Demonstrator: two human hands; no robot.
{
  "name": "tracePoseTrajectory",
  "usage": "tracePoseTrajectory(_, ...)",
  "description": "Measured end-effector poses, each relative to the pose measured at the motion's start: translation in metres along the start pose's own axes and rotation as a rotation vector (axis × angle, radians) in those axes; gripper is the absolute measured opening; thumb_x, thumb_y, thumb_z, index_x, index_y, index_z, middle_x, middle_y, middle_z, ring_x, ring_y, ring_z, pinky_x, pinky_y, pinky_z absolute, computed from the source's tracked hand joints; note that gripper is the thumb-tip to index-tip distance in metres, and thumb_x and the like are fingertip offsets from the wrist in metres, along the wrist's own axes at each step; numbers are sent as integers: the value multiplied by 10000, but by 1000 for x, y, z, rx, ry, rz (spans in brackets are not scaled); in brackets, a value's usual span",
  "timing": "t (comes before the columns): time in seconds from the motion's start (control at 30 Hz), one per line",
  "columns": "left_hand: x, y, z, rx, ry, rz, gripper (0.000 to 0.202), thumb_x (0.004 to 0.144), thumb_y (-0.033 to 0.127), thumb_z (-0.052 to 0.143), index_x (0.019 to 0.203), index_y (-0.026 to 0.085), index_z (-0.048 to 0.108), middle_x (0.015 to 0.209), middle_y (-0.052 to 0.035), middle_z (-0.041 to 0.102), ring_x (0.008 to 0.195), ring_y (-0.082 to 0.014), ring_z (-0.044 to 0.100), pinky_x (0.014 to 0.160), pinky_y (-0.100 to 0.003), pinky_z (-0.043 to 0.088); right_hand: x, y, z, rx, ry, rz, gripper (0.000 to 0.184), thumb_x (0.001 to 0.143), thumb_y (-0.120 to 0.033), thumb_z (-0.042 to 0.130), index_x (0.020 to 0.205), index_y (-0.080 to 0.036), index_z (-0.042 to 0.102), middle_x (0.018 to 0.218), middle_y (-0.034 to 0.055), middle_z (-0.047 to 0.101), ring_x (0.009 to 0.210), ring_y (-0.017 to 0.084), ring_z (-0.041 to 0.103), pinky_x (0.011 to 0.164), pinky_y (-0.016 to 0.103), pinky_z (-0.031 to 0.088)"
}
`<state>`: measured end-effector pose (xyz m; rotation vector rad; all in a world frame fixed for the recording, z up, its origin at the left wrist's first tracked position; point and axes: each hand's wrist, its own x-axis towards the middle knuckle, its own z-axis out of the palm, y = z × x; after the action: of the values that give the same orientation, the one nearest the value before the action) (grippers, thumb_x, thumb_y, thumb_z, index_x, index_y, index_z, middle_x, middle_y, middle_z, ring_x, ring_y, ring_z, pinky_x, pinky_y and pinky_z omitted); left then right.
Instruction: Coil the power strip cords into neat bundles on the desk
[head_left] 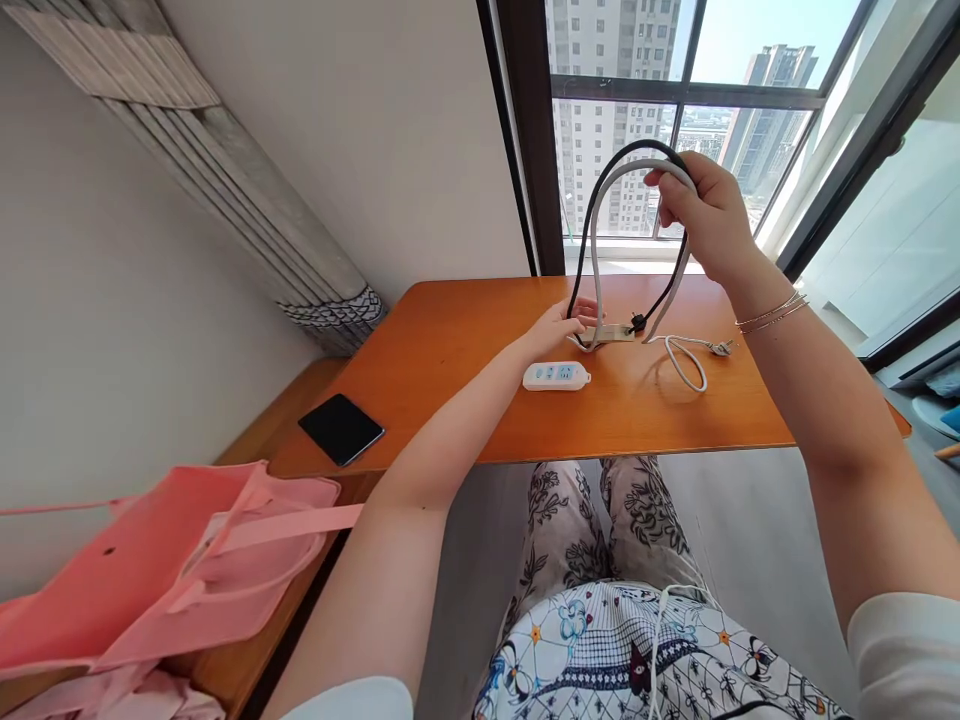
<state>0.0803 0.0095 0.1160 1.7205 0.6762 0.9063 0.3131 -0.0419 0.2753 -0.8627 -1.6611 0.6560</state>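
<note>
My right hand (709, 215) is raised above the orange table (450, 350), fingers closed round the top of a loop made of a black cable (600, 190) and a white cable (596, 260). Down on the table my left hand (559, 325) pinches the lower ends of both cables together. The white cable's free end curls on the table to a plug (721, 347). A white power strip (555, 375) lies just in front of my left hand.
A black phone (341, 428) lies at the table's left front corner. A pink bag (150, 570) sits on a lower wooden surface at left. Folded slats (247, 190) lean on the wall. A window (675, 120) is behind the table.
</note>
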Motion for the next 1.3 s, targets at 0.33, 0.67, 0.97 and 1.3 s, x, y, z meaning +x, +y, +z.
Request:
tracePoseTrajectory(0.33, 2, -11, -2, 548, 105, -119, 332, 828, 436, 605, 993, 168, 713, 1034, -101, 702, 1028, -272, 635, 984, -440, 491, -17, 10, -22, 45, 120, -7, 181, 803, -412, 759, 786, -313, 608, 690, -23, 534, 666, 168, 434, 677, 337, 417)
tracePoseTrajectory(0.67, 4, -37, -4, 213, -11, -123, 341, 800, 497, 637, 930, 183, 616, 1053, -87, 724, 1028, -231, 661, 989, -411, 494, -10, 9, -46, 132, 324, -6, 162, 730, -262, 779, 733, -235, 620, 653, -40, 445, 534, 89, 291, 528, 276, 305)
tracePoseTrajectory(0.97, 12, -38, -5, 819, -137, -12, 243, 785, 296, 652, 1013, 210, 656, 1131, -81, 727, 1135, -289, 641, 1033, -416, 464, -6, -33, -28, 410, 290, 122, 144, 682, -103, 641, 789, -199, 643, 621, -62, 173, 567, 102, 106, 413, 222, 119)
tracePoseTrajectory(1.3, -13, -68, -49, 458, 361, -471, 250, 702, 280, 767, 642, 222, 532, 560, 7, 498, 638, -191, 546, 612, -285, 409, 10, -30, -51, 424, 209, 142, 232, 755, -249, 750, 868, -293, 552, 587, -65, 205, 524, 136, 186, 442, 271, 309)
